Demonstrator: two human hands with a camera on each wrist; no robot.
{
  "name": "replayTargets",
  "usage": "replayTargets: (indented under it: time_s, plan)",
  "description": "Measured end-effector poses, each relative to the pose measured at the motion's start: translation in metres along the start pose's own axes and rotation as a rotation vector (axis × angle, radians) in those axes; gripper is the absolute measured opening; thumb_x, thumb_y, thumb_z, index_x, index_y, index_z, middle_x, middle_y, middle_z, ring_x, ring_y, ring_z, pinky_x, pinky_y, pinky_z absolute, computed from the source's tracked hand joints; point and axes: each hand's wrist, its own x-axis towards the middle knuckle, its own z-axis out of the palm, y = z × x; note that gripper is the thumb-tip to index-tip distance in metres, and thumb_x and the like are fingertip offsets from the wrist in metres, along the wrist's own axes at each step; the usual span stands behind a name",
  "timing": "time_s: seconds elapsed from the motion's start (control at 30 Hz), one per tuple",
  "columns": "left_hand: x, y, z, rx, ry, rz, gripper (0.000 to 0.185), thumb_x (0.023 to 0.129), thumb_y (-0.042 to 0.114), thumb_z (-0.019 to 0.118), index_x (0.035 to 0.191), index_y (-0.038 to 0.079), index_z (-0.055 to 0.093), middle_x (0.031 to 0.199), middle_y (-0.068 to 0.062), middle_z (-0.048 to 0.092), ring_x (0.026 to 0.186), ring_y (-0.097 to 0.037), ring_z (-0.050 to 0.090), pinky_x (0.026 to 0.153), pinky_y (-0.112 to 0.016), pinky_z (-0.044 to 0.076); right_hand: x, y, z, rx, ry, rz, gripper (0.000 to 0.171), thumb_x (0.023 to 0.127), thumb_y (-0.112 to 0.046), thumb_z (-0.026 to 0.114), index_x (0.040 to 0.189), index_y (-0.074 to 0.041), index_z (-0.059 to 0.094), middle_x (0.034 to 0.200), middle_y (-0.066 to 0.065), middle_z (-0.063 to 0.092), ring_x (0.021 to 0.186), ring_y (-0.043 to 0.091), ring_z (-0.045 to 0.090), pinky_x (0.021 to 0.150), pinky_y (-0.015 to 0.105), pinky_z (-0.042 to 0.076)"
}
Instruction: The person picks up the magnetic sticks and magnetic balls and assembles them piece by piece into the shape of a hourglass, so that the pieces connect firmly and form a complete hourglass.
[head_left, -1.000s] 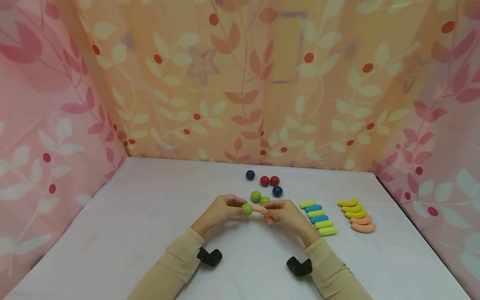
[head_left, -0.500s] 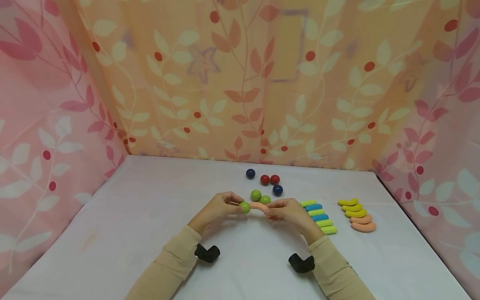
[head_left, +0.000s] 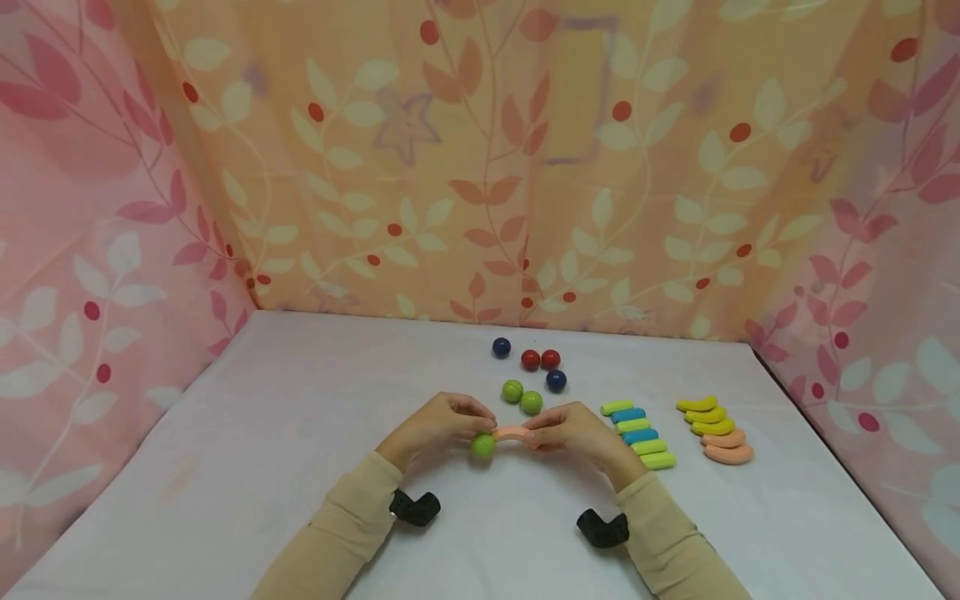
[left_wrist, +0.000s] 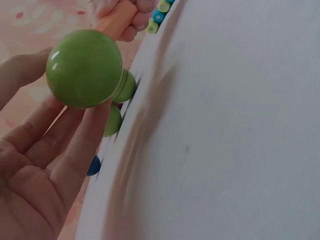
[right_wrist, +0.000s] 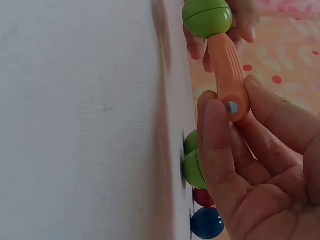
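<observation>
My left hand (head_left: pixel 444 422) is at a glossy green ball (head_left: pixel 483 447), fingertips and thumb at its side; the left wrist view shows the ball (left_wrist: pixel 84 68) large, hiding parts of the fingertips. My right hand (head_left: pixel 576 431) pinches the far end of a curved orange stick (head_left: pixel 513 433) between thumb and fingers. In the right wrist view the stick (right_wrist: pixel 227 70) is ribbed, with a round silvery spot in its near end. Its other end meets the green ball (right_wrist: pixel 207 18). Both pieces are held above the white table.
Behind my hands lie two green balls (head_left: pixel 522 397), two red balls (head_left: pixel 541 360) and two dark blue balls (head_left: pixel 557 381). Right of them is a row of green and blue straight sticks (head_left: pixel 636 435), then yellow and orange curved sticks (head_left: pixel 716 429). Floral cloth walls (head_left: pixel 480 167) surround the white table (head_left: pixel 337 375).
The green ball has shifted down and slightly left, toward my body, below the left fingertips. More of the orange stick came into sight between the hands, and it has come nearer too.
</observation>
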Motion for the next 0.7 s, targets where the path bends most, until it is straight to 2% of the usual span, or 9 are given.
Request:
replayTargets:
  time_s: [0.17, 0.43, 0.53, 0.7]
  plan:
    - [0.0007, 0.0013, 0.005, 0.051, -0.03, -0.021, 0.023, 0.084, 0.024, 0.079, 0.101, 0.009, 0.077, 0.091, 0.002, 0.075, 0.083, -0.009, 0.06, 0.074, -0.022, 0.049, -0.0003, -0.0003, 0.0025, -0.02, -0.007, 0.004, 0.033, 0.086, -0.025, 0.079, 0.11, -0.004, 0.076, 0.092, 0.006, 0.077, 0.08, 0.012, 0.067, 0.078, 0.027, 0.058]
    - [0.0015, 0.0014, 0.008, 0.057, -0.049, -0.068, 0.025, 0.081, 0.025, 0.081, 0.101, 0.011, 0.077, 0.096, 0.003, 0.074, 0.085, -0.009, 0.059, 0.074, -0.022, 0.049, -0.0013, -0.0022, 0.0057, -0.017, 0.032, 0.028, 0.033, 0.086, -0.03, 0.078, 0.11, -0.007, 0.076, 0.093, 0.004, 0.077, 0.082, 0.012, 0.067, 0.081, 0.028, 0.057]
    - [0.0012, 0.001, 0.0068, 0.061, -0.034, -0.075, 0.025, 0.081, 0.026, 0.081, 0.101, 0.011, 0.077, 0.094, 0.002, 0.074, 0.086, -0.01, 0.06, 0.075, -0.023, 0.05, 0.0001, 0.0006, 0.0038, 0.02, 0.079, 0.024, 0.035, 0.088, -0.032, 0.076, 0.11, -0.005, 0.075, 0.094, 0.005, 0.076, 0.085, 0.014, 0.069, 0.084, 0.031, 0.059]
    - [-0.0008, 0.0005, 0.0029, 0.062, -0.004, -0.087, 0.029, 0.081, 0.032, 0.081, 0.105, 0.015, 0.076, 0.098, 0.003, 0.075, 0.092, -0.012, 0.061, 0.08, -0.025, 0.049, 0.0057, 0.0058, -0.0035, 0.123, 0.247, 0.074, 0.035, 0.09, -0.026, 0.075, 0.117, -0.004, 0.072, 0.111, 0.008, 0.073, 0.094, 0.016, 0.07, 0.091, 0.035, 0.058]
